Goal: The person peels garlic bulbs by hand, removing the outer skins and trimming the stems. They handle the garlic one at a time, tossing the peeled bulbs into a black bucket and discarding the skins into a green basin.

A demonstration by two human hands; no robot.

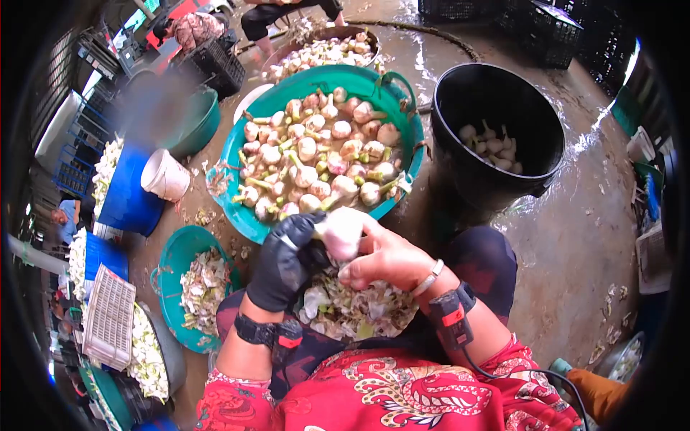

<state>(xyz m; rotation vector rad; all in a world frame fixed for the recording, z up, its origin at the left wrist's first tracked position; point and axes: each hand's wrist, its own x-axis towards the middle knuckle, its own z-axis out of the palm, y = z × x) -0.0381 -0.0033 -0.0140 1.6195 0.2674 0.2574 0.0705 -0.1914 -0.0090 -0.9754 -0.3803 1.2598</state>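
Note:
Between my hands is a pale pinkish garlic bulb (341,233), above a heap of papery peelings (356,309) in my lap. My left hand (287,255), in a black glove, is closed on the bulb's stem end. My bare right hand (388,251) grips the bulb from the other side with thumb and fingers. Just beyond them stands a large teal tub (233,154) with many bulbs (305,149) in water. A black bucket (449,154) to its right has several whiter bulbs (496,147) at the bottom.
Left of me are a teal basin (169,276) of peelings, a white bucket (166,176), blue tubs (129,190) and a pink crate (109,316). Behind the large tub is another basin of bulbs (327,57). Other people sit at the back; an orange sleeve or trouser leg (600,391) shows lower right.

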